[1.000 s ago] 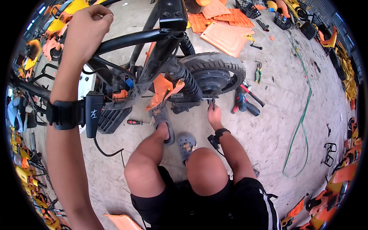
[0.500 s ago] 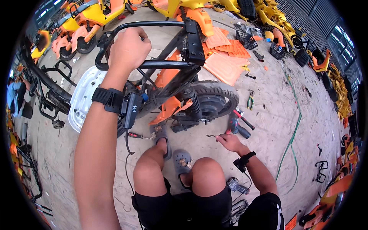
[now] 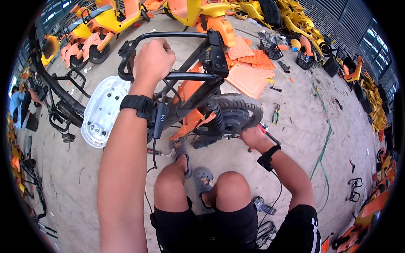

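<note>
Above the black tubular frame (image 3: 192, 76) of a stripped scooter, my left hand (image 3: 154, 60) is closed in a fist; what it holds, if anything, is hidden. My right hand (image 3: 252, 138) is closed beside the rear wheel (image 3: 256, 110), near the axle at the hub. Its fingertips are partly hidden, and the thin bent piece it held earlier cannot be made out now. A black coil-spring shock absorber (image 3: 216, 120) stands left of the hub. An orange plastic panel (image 3: 190, 122) hangs under the frame.
A white oval tray (image 3: 93, 134) with small hardware is left of my left forearm. A screwdriver (image 3: 160, 152), pliers (image 3: 276, 114) and a power tool (image 3: 264, 205) lie on the floor. A green hose (image 3: 325, 137) runs at right. Yellow-orange scooters (image 3: 99, 21) stand behind; a person (image 3: 17, 105) is far left.
My right hand has moved up to the wheel hub, and the bent piece is no longer visible. My left hand stays over the frame; the view has shifted slightly.
</note>
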`<state>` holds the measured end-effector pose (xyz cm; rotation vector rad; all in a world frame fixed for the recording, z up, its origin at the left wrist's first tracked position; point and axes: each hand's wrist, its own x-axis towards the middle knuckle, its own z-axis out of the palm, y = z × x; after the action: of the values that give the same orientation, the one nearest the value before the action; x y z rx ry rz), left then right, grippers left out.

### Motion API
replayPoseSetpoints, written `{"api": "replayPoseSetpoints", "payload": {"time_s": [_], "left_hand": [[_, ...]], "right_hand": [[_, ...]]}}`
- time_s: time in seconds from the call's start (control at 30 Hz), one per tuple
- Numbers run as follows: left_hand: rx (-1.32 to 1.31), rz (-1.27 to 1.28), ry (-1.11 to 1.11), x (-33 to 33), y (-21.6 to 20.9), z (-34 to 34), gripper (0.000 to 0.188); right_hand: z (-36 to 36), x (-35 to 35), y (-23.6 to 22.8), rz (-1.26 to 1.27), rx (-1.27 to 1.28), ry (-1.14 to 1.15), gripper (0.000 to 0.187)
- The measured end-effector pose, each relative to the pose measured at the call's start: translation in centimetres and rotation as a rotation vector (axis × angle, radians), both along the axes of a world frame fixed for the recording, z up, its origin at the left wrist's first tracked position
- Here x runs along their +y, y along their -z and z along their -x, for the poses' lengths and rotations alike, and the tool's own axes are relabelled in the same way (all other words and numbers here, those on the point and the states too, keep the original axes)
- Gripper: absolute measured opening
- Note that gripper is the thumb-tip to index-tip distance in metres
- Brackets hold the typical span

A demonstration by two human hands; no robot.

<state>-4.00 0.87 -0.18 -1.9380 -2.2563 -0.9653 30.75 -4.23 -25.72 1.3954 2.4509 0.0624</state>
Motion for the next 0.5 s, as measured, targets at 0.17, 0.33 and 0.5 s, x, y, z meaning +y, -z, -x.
{"api": "replayPoseSetpoints", "payload": {"time_s": [0.17,0.33,0.5], "left_hand": [[-0.008,-0.003,0.010,0.3,0.3,0.0,0.026],[-0.004,-0.033,0.013,0.1,0.3,0.5,0.025],[0.015,0.019,0.010,0.2,0.4,0.3,0.025]], "right_hand": [[0.3,-0.1,-0.3,0.001,-0.084,-0.002,0.031],[0.2,0.0,-0.8,-0.021,-0.096,-0.021,0.031],[0.8,0.6,-2.0,-0.048,-0.191,-0.167,0.026]]}}
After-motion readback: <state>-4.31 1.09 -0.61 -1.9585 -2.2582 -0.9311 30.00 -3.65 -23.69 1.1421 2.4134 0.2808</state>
